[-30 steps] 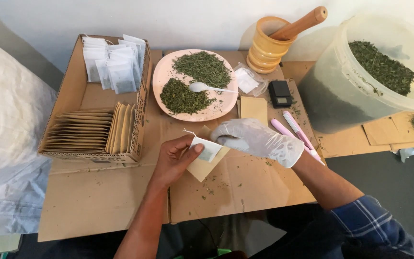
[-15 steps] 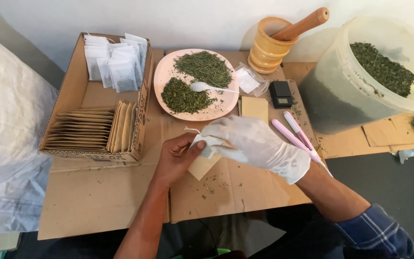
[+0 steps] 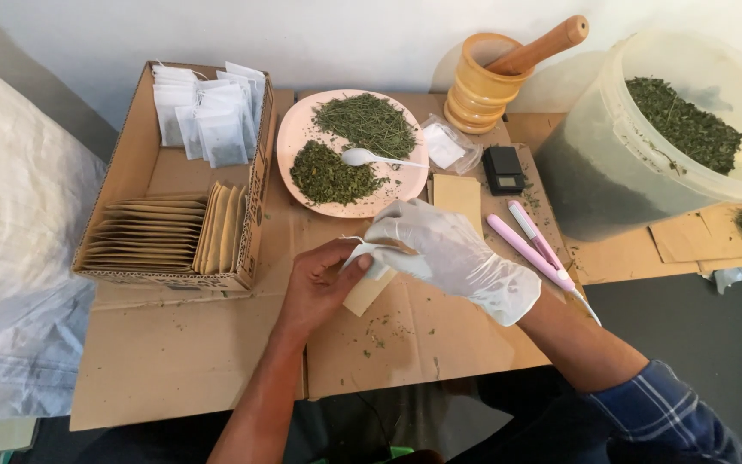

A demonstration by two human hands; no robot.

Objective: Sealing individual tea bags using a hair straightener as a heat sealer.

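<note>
— Two hands meet mid-table, just near of the pink plate [image 3: 298,129]. What do we have in them?

— Our bare left hand [image 3: 319,288] pinches a small white tea-bag sachet [image 3: 361,255] btw thumb and fingertips. Our gloved right hand [image 3: 448,258] comes over from the right, fingers curled, tips pressed on the same sachet at its top edge. A tan paper envelope [image 3: 369,290] sits under the sachet, partly hidden by both hands; can't tell if the left hand grips it too.

— And around them?

— Far of the hands, the plate carries two heaps of dried green herbs [image 3: 362,125] w/ a white plastic spoon [image 3: 362,156] lying btw them. Left: a cardboard box [image 3: 135,163] w/ filled white sachets at its far end, tan envelopes stacked at its near end. Right of the plate: a wooden mortar w/ pestle [image 3: 495,73], a small black pocket scale [image 3: 503,167], a pink heat sealer [image 3: 530,245]. Far right, a big translucent tub [image 3: 646,198] of dried leaf. Herb crumbs dot the cardboard sheet [image 3: 173,361] near the hands.
</note>
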